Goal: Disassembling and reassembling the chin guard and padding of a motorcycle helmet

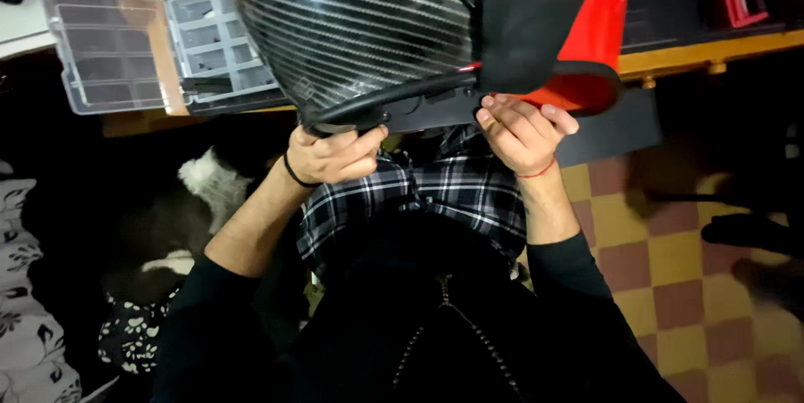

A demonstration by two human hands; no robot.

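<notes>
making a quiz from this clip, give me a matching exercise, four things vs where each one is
Things:
1. left hand
2. right hand
3. organiser box
4. cat

Places:
a. open on the wooden bench, far left
b. gripping the dark rim of the helmet under its carbon-weave side
c. on the floor below the bench
d. at the helmet rim by the red part

Pairs: 1-b, 2-d, 3-a, 4-c
</notes>
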